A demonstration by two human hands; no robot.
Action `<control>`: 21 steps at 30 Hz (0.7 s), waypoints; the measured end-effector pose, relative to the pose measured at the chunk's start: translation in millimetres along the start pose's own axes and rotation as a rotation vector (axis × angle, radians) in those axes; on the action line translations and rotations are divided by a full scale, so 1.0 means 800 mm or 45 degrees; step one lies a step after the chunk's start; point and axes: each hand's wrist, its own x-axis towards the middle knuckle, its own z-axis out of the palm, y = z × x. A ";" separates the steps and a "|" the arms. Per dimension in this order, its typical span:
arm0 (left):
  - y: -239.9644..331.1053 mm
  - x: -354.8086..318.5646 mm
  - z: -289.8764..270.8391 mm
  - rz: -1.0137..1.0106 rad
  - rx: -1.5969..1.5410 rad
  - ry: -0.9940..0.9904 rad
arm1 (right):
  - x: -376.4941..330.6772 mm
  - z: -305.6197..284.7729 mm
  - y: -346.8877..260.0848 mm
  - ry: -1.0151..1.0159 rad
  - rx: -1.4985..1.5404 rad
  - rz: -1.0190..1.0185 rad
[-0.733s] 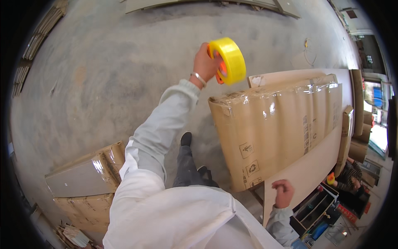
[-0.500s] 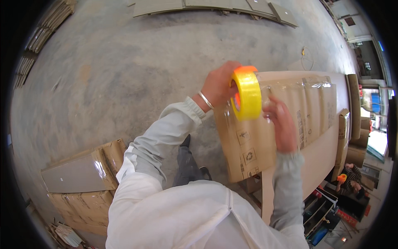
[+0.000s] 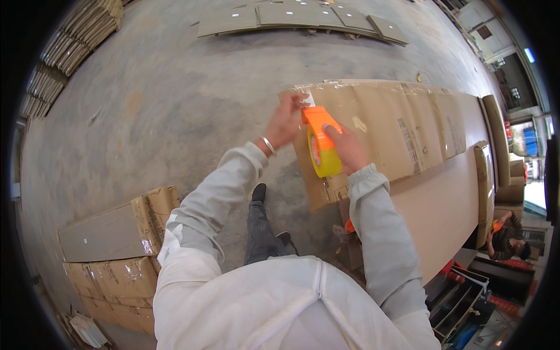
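Note:
An orange tape dispenser (image 3: 319,121) with a roll of yellow tape (image 3: 328,164) on it is gripped by my right hand (image 3: 350,150), thumb along its top. My left hand (image 3: 284,121) is just left of the dispenser's front, fingers bent together at a short pale strip of tape (image 3: 309,98); slight blur hides the exact hold. Both hands are over the near-left end of a long brown cardboard box (image 3: 373,125), which has shiny clear tape along its far edge and printed marks on top.
The box lies on a pale board-topped table (image 3: 434,216). Taped cartons (image 3: 119,280) stand on the floor at lower left. Flat cardboard sheets (image 3: 309,16) lie far ahead, with more stacked (image 3: 81,35) at far left. Another person (image 3: 507,236) is at the right.
The dispenser has passed from my left hand to my right and been lowered. My left hand has moved left and down to the tape strip. The box appears shifted and turned in view.

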 end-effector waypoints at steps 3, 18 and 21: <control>-0.045 0.043 -0.012 -0.064 0.456 -0.018 | -0.056 -0.003 0.034 0.088 -0.146 -0.193; -0.137 0.071 0.027 0.144 1.736 -0.066 | -0.378 -0.105 0.235 0.263 -0.186 0.042; -0.119 0.023 0.059 0.162 1.701 -0.142 | -0.375 -0.128 0.283 0.197 -0.194 0.103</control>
